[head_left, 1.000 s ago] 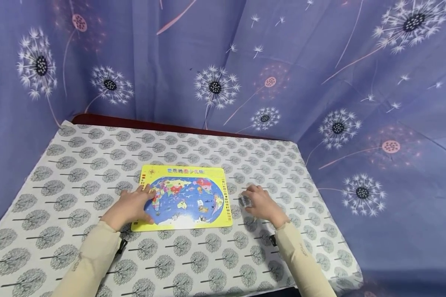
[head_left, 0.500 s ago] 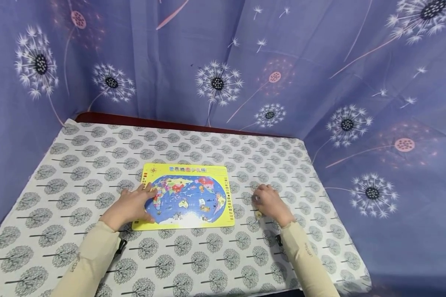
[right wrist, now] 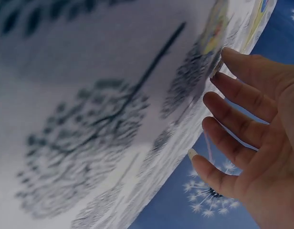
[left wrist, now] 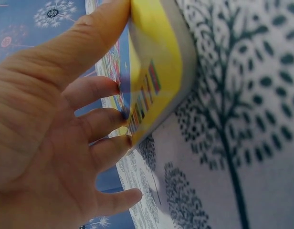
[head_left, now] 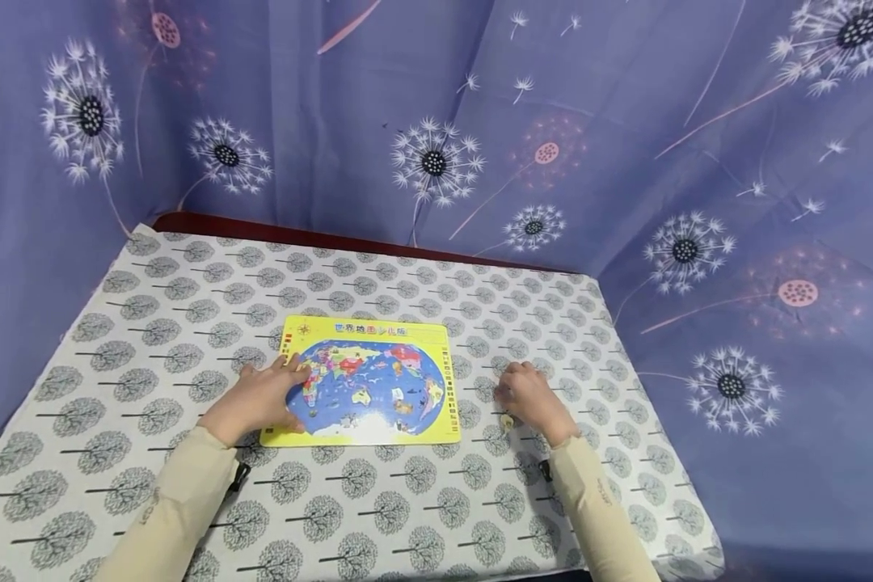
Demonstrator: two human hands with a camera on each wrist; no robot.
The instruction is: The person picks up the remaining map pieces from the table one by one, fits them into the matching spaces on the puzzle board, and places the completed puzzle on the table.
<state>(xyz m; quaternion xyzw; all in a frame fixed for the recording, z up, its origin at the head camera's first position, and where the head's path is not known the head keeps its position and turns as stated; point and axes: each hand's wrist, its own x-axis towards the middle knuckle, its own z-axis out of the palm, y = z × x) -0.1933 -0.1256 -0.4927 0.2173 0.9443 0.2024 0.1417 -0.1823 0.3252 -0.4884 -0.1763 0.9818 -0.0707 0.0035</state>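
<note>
A yellow-bordered world map board (head_left: 371, 325) lies flat on the cloth. My left hand (head_left: 262, 398) rests across its left edge with spread fingers; the left wrist view shows the left hand (left wrist: 66, 109) with fingertips at the yellow border (left wrist: 161, 57). To the right of the board, my right hand (head_left: 537, 400) is low over the cloth, fingers bent. A small yellow piece (head_left: 507, 422) lies beside its thumb. In the right wrist view, the right hand (right wrist: 261, 119) has thumb and index tips close together near the blurred yellow piece (right wrist: 215, 36); whether they grip something is unclear.
A white cloth with grey tree prints (head_left: 378, 517) covers the table. A dark red edge (head_left: 262, 232) runs along its back. Blue-purple curtains (head_left: 335, 121) with dandelion prints stand behind and to the right.
My right hand has shifted slightly right, its fingers drawn closer together, and the small yellow piece has come into sight beside it. My left hand has stayed on the board.
</note>
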